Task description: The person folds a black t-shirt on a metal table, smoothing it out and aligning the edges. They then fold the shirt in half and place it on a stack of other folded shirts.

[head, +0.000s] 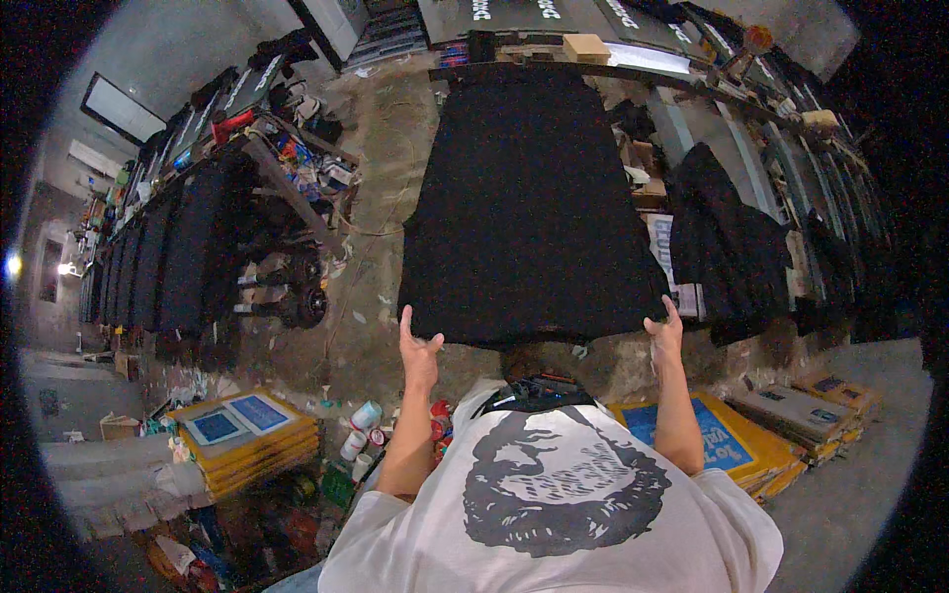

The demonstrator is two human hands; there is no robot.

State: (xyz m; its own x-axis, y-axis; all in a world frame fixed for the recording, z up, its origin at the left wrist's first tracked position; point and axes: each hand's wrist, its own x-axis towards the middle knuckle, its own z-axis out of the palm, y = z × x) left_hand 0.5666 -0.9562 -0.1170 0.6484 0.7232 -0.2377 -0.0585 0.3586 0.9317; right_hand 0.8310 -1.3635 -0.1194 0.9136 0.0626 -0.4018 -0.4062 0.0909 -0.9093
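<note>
A large piece of black fabric [530, 215] hangs or lies spread out in front of me, its far end by the rail of a long rack and its near edge between my hands. My left hand [420, 345] is at its near left corner, with the thumb and a finger showing apart. At the near right corner is my right hand [663, 330], held in much the same way. Whether the fingers beneath grip the cloth is hidden. To the right, another black cloth [723, 244] hangs from the rack.
Stacked yellow-framed screens [245, 430] lie at the lower left, and more yellow-framed screens [723, 437] at the lower right. Containers [363, 416] stand near my left elbow. A cluttered wooden shelf [293, 185] and a row of dark cloths [185, 244] line the left side.
</note>
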